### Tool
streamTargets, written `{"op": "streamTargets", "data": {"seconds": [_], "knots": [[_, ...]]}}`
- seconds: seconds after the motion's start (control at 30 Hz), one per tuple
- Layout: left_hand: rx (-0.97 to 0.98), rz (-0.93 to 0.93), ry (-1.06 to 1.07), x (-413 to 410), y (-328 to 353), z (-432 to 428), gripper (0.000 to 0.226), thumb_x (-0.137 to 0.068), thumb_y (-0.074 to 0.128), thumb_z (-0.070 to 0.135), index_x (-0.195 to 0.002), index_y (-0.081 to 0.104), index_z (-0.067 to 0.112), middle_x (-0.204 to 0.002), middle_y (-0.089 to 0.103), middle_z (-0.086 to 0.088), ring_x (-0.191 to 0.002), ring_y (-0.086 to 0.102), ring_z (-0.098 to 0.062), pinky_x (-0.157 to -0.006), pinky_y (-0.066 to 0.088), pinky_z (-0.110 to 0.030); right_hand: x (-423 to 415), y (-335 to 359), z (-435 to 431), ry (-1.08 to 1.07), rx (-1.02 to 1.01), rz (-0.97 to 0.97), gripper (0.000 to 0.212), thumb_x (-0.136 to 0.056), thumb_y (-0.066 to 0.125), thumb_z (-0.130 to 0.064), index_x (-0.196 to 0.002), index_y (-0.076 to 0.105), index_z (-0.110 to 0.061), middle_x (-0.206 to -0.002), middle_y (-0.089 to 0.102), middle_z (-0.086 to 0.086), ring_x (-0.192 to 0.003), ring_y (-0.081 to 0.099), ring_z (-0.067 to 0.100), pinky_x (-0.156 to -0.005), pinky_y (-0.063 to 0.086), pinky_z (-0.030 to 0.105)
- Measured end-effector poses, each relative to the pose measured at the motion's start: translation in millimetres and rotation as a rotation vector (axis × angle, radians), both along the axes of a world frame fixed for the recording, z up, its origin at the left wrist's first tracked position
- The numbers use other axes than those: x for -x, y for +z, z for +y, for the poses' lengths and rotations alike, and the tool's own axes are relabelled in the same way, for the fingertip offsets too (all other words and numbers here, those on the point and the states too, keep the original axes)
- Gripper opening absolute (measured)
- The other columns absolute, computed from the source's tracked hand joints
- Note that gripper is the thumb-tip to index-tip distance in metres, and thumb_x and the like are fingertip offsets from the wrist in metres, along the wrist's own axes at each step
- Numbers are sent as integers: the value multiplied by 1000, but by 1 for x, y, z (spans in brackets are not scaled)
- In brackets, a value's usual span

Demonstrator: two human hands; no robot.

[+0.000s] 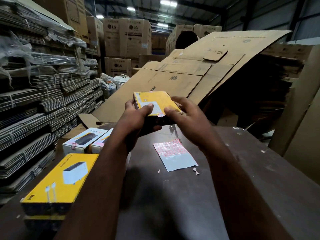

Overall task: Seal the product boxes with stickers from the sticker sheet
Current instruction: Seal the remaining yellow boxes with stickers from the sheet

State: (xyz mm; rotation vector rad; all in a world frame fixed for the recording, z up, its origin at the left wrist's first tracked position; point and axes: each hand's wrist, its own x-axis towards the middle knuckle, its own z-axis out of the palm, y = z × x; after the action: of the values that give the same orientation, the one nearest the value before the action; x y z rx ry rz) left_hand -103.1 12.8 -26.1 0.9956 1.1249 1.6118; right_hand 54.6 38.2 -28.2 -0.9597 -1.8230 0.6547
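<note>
while both hands hold the yellow product box (154, 100) above the table (251, 179), the left hand (136, 118) curls round its left side, thumb on top, and the right hand (184, 115) grips the right side, thumb beside the sticker (160, 115) at the near edge. to seal well, rub that sticker flat over the edge — top face first, then the dark side. the sticker sheet (176, 158) lies below, well apart from the other boxes (60, 177) at left — leaning cardboard (190, 70) crowds the far edge.
</note>
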Motion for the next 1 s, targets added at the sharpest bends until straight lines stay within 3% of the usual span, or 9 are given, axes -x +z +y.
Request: {"op": "streamTargets", "data": {"seconds": [0.17,0.3,0.47,0.63,0.77,0.83,0.93,1.0], "knots": [[-13,-20,16,5,1,1,54,-98,60,15,-145,34,17,-126,62,-16,-73,74,-20,-52,57,-32,4,-1,-10,-32,-303,-238,41,-75,85,-33,-113,70,-24,-131,61,-1,-122,55,15,-101,45,30],[9,-17,0,4,-1,1,61,-96,62,17,-147,29,21,-124,61,-18,-79,74,-27,-59,60,-38,3,-4,-5,-78,-366,-152,19,-80,80,-32,-97,75,-25,-105,71,-3,-100,64,15,-86,52,39],[22,-6,6,0,0,0,65,-96,62,18,-149,24,23,-124,61,-17,-86,73,-30,-60,61,-38,1,-1,-7,-73,-329,-94,12,-80,80,-33,-90,77,-27,-100,73,-4,-97,66,11,-83,54,35],[33,49,26,1,-1,-2,68,-96,62,18,-150,21,25,-124,60,-16,-84,72,-28,-56,60,-35,2,-2,-5,-39,-262,-67,7,-77,80,-34,-82,76,-30,-93,75,-4,-94,68,16,-82,55,43],[35,92,20,0,-1,-3,63,-97,61,17,-147,23,21,-111,60,-10,-78,71,-25,-56,61,-36,-1,-1,-2,-4,-129,-39,10,-74,80,-33,-83,78,-28,-90,76,-6,-96,69,11,-92,54,45],[49,101,8,0,-1,-3,62,-97,61,17,-147,25,20,-118,59,-13,-80,71,-26,-56,61,-37,-3,0,-1,20,-67,-17,9,-76,82,-29,-84,78,-25,-90,76,-8,-96,68,6,-94,53,42],[64,101,-1,0,-1,-3,60,-97,61,17,-146,26,21,-125,58,-15,-83,70,-27,-54,60,-35,-5,0,0,29,18,32,8,-78,82,-26,-83,79,-23,-90,76,-8,-95,67,3,-89,54,35],[63,96,-1,0,0,-3,59,-97,61,17,-146,27,20,-123,58,-14,-82,70,-26,-52,59,-34,-4,0,-2,38,65,76,7,-79,82,-24,-83,78,-20,-90,77,-4,-90,69,8,-77,54,29]]}}
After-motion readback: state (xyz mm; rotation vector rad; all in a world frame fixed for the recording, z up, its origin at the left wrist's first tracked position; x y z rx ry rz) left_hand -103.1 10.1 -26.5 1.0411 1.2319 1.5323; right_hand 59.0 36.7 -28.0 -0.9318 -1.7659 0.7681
